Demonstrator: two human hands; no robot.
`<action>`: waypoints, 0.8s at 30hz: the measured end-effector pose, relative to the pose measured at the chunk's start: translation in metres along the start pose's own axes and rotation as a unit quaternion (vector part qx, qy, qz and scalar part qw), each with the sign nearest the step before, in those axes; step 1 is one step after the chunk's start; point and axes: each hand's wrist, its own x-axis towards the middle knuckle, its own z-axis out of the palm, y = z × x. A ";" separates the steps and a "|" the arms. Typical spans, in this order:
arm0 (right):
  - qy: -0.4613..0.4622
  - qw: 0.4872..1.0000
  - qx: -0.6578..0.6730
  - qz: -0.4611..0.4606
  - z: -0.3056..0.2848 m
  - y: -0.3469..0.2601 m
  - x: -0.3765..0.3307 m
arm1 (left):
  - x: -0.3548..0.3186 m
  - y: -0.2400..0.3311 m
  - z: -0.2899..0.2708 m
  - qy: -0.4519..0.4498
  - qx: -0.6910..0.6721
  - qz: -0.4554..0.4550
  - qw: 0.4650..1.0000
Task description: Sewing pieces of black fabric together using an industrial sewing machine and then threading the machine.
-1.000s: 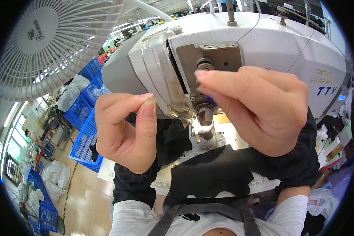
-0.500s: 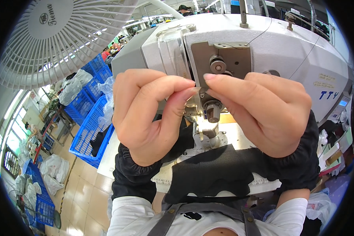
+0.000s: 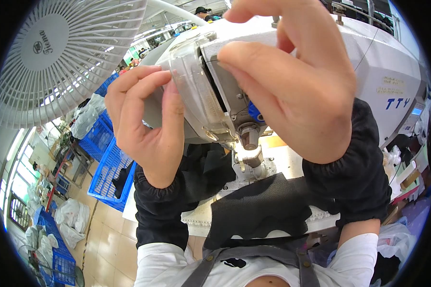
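My left hand (image 3: 146, 122) is raised beside the clear cover (image 3: 194, 91) of a white sewing machine (image 3: 376, 62). Its thumb and fingertips press together; whatever they may pinch is too fine to see. Held higher, my right hand (image 3: 297, 76) hangs in front of the machine head, thumb and index finger apart and nothing visible between them. It hides most of the metal thread-guide plate, while a blue part (image 3: 255, 112) shows beside its palm. Below both hands, black mesh fabric (image 3: 258, 210) with a wavy edge lies at the front of the bed, near the presser foot area (image 3: 246, 160).
A white fan (image 3: 72, 57) stands close at upper left. Blue crates (image 3: 111, 184) are left of the machine, one with dark cloth inside. Plastic bags (image 3: 72, 217) lie on the tiled floor. Another person (image 3: 204, 13) is far behind.
My hands have moved apart from their fingertip-to-fingertip pinch. The left went left and slightly up; the right rose, and its thumb and index finger separated. The view has shifted slightly.
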 end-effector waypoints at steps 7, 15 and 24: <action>0.007 1.000 -0.012 0.006 0.003 0.000 0.003 | 0.001 -0.005 0.006 -0.034 0.022 0.036 0.999; 0.006 1.000 -0.017 0.012 0.003 -0.001 0.007 | 0.002 -0.004 0.010 -0.030 -0.034 0.003 0.999; 0.007 1.000 -0.025 0.014 0.006 -0.001 0.009 | 0.002 -0.001 0.012 -0.024 -0.025 -0.006 0.999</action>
